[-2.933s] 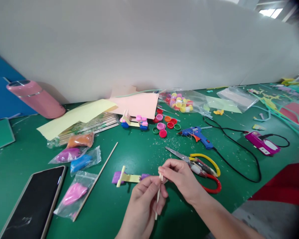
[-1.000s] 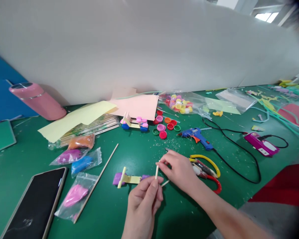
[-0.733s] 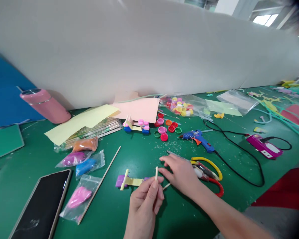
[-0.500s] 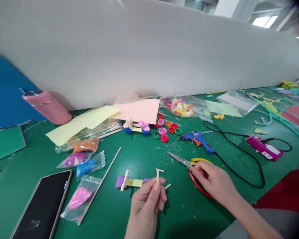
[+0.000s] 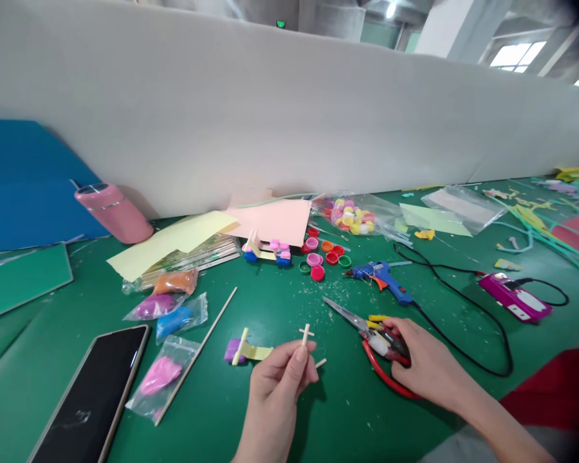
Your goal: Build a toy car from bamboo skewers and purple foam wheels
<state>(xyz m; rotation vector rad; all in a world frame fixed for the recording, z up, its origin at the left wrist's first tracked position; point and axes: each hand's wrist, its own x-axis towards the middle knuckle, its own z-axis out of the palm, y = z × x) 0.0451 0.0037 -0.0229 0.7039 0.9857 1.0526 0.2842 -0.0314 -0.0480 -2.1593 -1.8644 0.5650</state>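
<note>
Between thumb and fingers of my left hand [image 5: 282,386] is a thin pale stick [image 5: 305,334] with a short crosspiece near its top. Another short stick end [image 5: 321,363] pokes out by those fingers. Just beyond lies a small model with a yellow strip [image 5: 258,353] and a purple block [image 5: 234,350], partly covered by my left hand. My right hand [image 5: 424,363] is closed around the handles of scissors [image 5: 350,314] with red and yellow grips. Their long metal blades point to the upper left. Fingers hide part of the handles.
A blue glue gun [image 5: 381,280], its cord and a purple power unit [image 5: 514,297] lie at the right. Bottle caps [image 5: 313,259] and a second small model [image 5: 267,252] sit behind. At left are a phone [image 5: 94,392], clay bags [image 5: 161,376], a long stick [image 5: 197,354] and a pink bottle [image 5: 118,212].
My right hand has shifted right along the scissors, from near their pivot to the handles. The stick in my left hand has turned slightly, and its crosspiece sits lower. The camera view has shifted.
</note>
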